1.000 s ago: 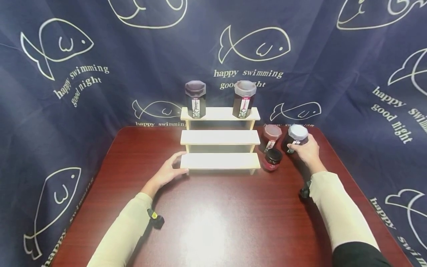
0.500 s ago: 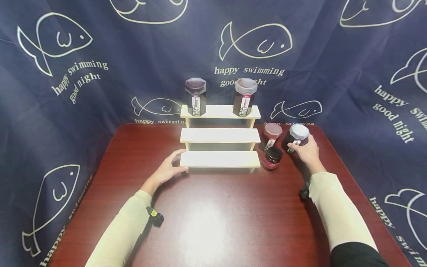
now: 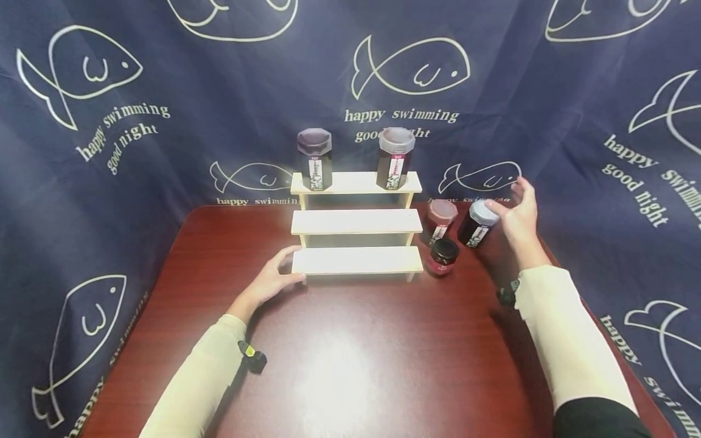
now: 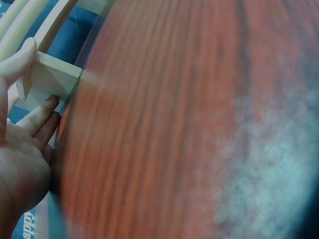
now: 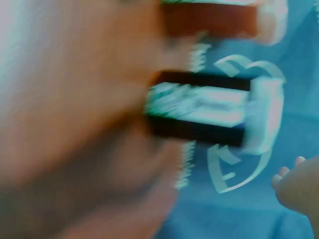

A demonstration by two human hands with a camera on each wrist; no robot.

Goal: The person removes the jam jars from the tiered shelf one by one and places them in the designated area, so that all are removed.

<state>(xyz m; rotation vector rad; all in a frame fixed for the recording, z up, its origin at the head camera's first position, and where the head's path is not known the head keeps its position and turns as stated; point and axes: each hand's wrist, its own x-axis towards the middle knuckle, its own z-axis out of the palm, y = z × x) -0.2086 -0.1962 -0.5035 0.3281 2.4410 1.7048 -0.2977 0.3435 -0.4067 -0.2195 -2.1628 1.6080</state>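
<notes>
Pale-lidded jar point(image 3: 476, 227), dark inside, standing upright

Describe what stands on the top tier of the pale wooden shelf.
Atop the pale wooden shelf stand a purplish-lidded dark octagonal jar, left, and a whitish-lidded dark octagonal jar, right. The wood directly under each jar cannot be seen; their bases cover it.

There are 4 tall jars point(image 3: 392, 170), 2 beyond the left fingers point(image 3: 283, 253) and 2 left of the right fingers point(image 3: 527, 191). 1 small jar point(image 3: 441, 258) is also left of the right fingers, and 1 stand point(image 3: 357, 221) with 3 shelves point(image 3: 357, 260) is at the left fingers.
</notes>
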